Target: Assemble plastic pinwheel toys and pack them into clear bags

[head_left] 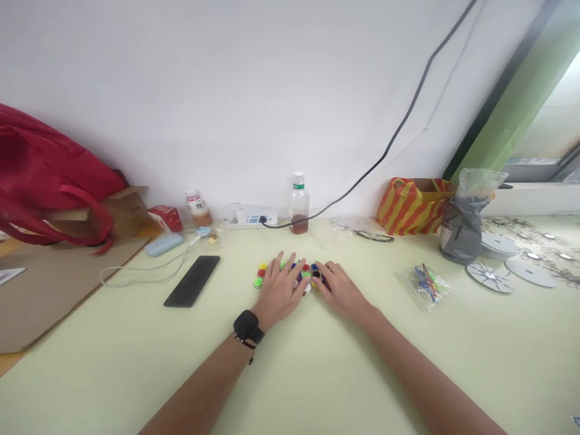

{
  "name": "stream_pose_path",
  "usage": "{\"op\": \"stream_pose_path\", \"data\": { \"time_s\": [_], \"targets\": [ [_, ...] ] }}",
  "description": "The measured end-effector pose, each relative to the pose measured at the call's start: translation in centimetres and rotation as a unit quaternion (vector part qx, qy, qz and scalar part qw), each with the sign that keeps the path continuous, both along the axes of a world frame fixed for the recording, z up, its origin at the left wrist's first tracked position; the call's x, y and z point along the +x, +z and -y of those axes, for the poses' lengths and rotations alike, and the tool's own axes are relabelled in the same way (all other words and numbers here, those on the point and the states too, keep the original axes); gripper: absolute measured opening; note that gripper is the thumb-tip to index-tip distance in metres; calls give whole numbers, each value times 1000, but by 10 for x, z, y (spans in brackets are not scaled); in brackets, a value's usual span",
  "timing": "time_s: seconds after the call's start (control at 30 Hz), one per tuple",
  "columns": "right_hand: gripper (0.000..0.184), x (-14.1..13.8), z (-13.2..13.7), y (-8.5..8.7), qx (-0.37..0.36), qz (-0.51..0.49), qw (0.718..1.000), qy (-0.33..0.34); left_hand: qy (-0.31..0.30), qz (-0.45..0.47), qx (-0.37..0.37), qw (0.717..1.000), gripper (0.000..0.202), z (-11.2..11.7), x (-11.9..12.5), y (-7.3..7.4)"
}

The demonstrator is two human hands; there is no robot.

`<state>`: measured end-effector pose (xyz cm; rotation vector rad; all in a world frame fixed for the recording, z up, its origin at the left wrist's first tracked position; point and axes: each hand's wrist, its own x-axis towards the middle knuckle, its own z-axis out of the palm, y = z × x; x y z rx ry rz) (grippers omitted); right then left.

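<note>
Resting palm-down on the table (317, 374), your left hand (281, 289) lies flat with the fingers spread wide and straight; it grips nothing and covers the left part of a cluster of small coloured pieces (259, 279). Your right hand (339, 287) lies just beside it at 3 o'clock, also palm-down, with the fingers loosely bent over the right part of the cluster; whether a piece is pinched beneath them cannot be told. The two hands sit close together, and their fingertips point toward 12 o'clock. The pieces are small round items in green, yellow, red, blue and black, lying on the table in a tight group under and between your fingertips; a few green and yellow ones show clear of your left hand at its 10 o'clock. A black watch (247, 327) sits on your left wrist. From the cluster, a black phone (192, 281) lies flat at 9 o'clock, apart from your hands. A bottle (299, 204) with a green cap stands upright at 12 o'clock, near the wall, with a white power strip (252, 217) just beside it at 11 o'clock. A clear packet (426, 284) of coloured parts lies at 3 o'clock, well apart. A striped bag (410, 205) stands at 2 o'clock against the wall, and a grey bag (462, 226) stands just beside it to the right.
</note>
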<state>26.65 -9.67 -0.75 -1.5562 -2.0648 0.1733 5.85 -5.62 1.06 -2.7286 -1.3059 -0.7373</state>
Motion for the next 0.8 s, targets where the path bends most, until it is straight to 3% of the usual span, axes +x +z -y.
{"op": "stream_pose_path", "data": {
  "time_s": [0.13, 0.2, 0.4, 0.57, 0.8],
  "targets": [
    [50, 2, 3, 0, 12, 10, 1000, -15, 55, 24, 5, 998, 49, -22, -24, 21],
    [56, -1, 2, 0, 27, 25, 999, -10, 52, 25, -14, 998, 50, -31, -36, 25],
    [63, -23, -10, -3, 24, 79, 996, 21, -46, -33, -42, 998, 54, -26, -34, 7],
    [66, -32, -16, -13, 11, 88, 996, 26, -54, -63, -18, 996, 53, -20, -27, -8],
    [66, -42, -14, -15, 16, 65, 997, 29, -57, -67, -15, 996, 53, -20, -36, -7]
  ]
}}
